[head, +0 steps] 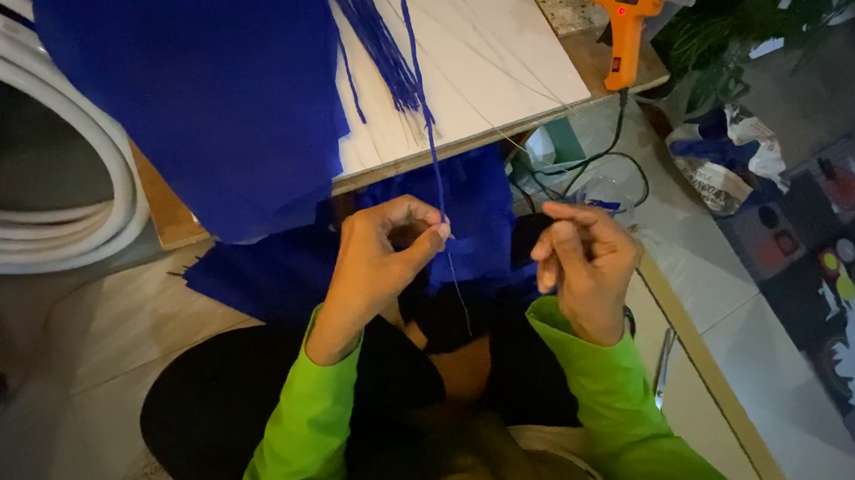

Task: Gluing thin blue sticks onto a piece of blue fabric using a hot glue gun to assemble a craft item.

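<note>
One blue strand (435, 159) hangs from the tabletop (495, 55) edge, and your left hand (381, 263) pinches it between thumb and forefinger. Your right hand (584, 259) is curled, its grip unclear. Next, I think, you must pull gently.

Bright lime-green long sleeves on both arms, smooth knit fabric, cuffs ending at wrists. Left hand (379, 258) and right hand (584, 259) bare, no gloves, no rings visible. Dark black garment over lap and legs. Strip of tan fabric at waist.
</note>
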